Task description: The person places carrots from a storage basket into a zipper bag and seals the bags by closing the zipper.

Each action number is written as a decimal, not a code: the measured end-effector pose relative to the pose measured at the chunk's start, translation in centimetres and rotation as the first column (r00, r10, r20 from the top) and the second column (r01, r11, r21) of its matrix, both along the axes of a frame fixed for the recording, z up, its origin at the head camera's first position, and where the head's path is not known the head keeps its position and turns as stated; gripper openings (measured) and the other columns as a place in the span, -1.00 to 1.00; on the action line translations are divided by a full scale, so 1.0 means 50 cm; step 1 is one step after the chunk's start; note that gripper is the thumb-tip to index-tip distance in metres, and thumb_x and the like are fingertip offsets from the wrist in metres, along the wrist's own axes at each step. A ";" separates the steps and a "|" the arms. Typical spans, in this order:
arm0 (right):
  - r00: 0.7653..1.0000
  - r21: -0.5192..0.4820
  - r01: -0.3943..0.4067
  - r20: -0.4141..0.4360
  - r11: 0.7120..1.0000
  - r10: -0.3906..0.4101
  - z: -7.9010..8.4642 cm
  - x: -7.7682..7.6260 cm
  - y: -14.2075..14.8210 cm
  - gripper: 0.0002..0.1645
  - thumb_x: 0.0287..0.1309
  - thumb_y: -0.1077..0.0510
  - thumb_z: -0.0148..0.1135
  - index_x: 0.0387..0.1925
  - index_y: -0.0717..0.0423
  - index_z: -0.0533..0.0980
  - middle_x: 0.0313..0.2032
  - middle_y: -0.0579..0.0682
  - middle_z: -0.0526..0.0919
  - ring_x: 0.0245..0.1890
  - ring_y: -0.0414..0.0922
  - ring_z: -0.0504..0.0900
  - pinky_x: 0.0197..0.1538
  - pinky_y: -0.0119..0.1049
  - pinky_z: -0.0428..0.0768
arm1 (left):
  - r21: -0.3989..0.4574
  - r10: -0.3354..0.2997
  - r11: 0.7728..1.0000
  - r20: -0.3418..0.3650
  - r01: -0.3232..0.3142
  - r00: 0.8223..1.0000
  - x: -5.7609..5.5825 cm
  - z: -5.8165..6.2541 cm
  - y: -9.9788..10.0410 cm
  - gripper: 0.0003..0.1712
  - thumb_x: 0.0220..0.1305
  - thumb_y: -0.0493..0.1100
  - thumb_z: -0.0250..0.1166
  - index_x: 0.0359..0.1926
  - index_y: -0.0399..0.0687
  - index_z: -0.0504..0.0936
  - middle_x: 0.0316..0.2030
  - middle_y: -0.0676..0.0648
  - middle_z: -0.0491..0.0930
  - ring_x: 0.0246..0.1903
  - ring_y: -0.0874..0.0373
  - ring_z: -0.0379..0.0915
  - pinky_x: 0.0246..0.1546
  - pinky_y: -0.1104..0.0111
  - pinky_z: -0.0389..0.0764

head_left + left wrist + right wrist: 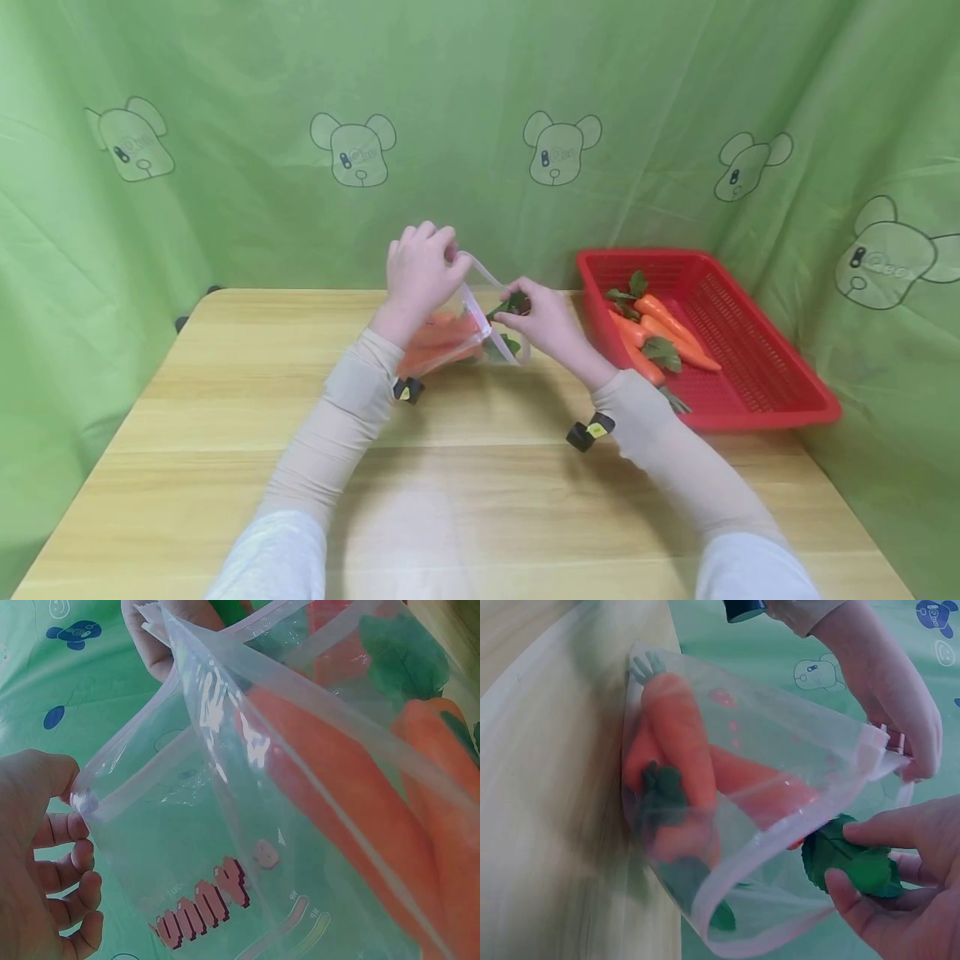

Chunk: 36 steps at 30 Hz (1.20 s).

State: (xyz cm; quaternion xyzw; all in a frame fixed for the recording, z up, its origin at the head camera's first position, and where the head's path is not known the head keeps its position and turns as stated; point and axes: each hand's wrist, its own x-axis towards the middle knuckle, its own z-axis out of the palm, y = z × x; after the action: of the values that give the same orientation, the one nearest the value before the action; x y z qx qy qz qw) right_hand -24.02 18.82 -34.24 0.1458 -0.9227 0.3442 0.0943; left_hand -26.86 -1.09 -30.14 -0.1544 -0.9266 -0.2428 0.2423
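A clear zip bag point(754, 866) with a pale zip rim is held up over the wooden table, its mouth gaping to the right in the head view. My left hand point(423, 271) pinches the upper corner of that rim between thumb and fingers. Inside the bag lie several orange carrots point(676, 720) with green tops, seen through the plastic. At the mouth, my right hand point(553, 323) holds the green leaves point(847, 859) of a carrot between thumb and fingers. That carrot's orange body point(761, 787) reaches into the bag. Pink pixel-style lettering point(206, 904) marks the plastic.
To the right stands a red plastic basket point(780, 346) with several leafy carrots point(678, 342) in its left part. The wooden table point(450, 517) runs back to a green curtain point(465, 150) printed with bear heads. Dark wrist cameras point(588, 433) hang below both forearms.
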 end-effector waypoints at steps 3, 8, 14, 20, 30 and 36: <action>0.998 -0.001 -0.047 0.029 0.999 0.047 -0.007 -0.009 -0.013 -0.73 0.09 0.20 0.36 -0.16 0.19 0.56 -0.29 0.17 0.71 -0.29 0.00 0.69 -0.18 -0.19 0.62 | 0.004 -0.002 1.000 -0.009 0.002 1.000 0.000 0.000 0.000 -0.80 0.21 0.02 0.16 -0.43 0.03 0.47 -0.34 0.01 0.48 -0.25 0.06 0.32 -0.22 0.24 0.35; 0.991 0.008 -0.129 0.037 0.992 0.128 -0.014 -0.017 -0.030 -0.74 0.15 0.28 0.25 -0.10 0.27 0.61 -0.14 0.24 0.71 -0.15 0.10 0.73 -0.06 -0.11 0.66 | 0.007 -0.003 1.000 -0.025 0.003 1.000 -0.001 -0.001 0.001 -0.81 0.19 0.00 0.16 -0.45 0.03 0.46 -0.35 0.01 0.48 -0.26 0.05 0.33 -0.24 0.24 0.35; 0.985 -0.073 -0.155 0.059 0.985 0.160 -0.009 -0.010 -0.027 -0.70 0.22 0.30 0.18 -0.01 0.26 0.59 -0.01 0.25 0.68 -0.07 0.14 0.71 0.00 -0.04 0.65 | 0.003 -0.001 1.000 -0.023 0.001 1.000 -0.002 -0.001 0.000 -0.80 0.20 0.01 0.16 -0.44 0.02 0.47 -0.36 0.00 0.48 -0.25 0.04 0.33 -0.24 0.23 0.35; 0.988 -0.107 -0.141 0.044 0.984 0.146 0.007 -0.002 -0.010 -0.71 0.21 0.31 0.21 -0.02 0.25 0.58 -0.03 0.23 0.68 -0.06 0.15 0.70 0.03 -0.01 0.63 | 0.000 0.000 1.000 -0.021 0.000 1.000 0.000 -0.002 -0.001 -0.80 0.21 0.01 0.16 -0.44 0.02 0.47 -0.36 0.00 0.48 -0.25 0.05 0.33 -0.24 0.23 0.35; 0.997 -0.076 -0.078 0.017 0.994 0.080 0.026 0.005 0.024 -0.72 0.19 0.22 0.28 -0.06 0.17 0.62 -0.07 0.15 0.72 -0.10 0.10 0.72 -0.01 -0.03 0.65 | 0.000 0.000 1.000 -0.018 0.000 1.000 -0.002 -0.003 -0.001 -0.81 0.20 0.00 0.16 -0.45 0.03 0.46 -0.36 0.01 0.47 -0.25 0.05 0.33 -0.24 0.23 0.35; 0.999 -0.074 -0.032 0.025 0.997 0.034 0.033 0.002 0.053 -0.72 0.19 0.16 0.29 -0.07 0.17 0.61 -0.07 0.15 0.72 -0.08 0.11 0.71 -0.05 -0.01 0.64 | 0.002 -0.001 1.000 -0.014 0.001 1.000 -0.002 -0.003 -0.001 -0.81 0.19 0.00 0.16 -0.46 0.04 0.45 -0.37 0.02 0.46 -0.26 0.06 0.31 -0.25 0.24 0.33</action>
State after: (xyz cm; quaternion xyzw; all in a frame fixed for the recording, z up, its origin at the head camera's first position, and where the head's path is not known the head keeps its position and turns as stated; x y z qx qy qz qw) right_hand -23.92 21.45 -32.59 0.1529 -0.9079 0.3816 0.0819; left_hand -26.96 -1.16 -30.27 -0.1564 -0.9245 -0.2429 0.2486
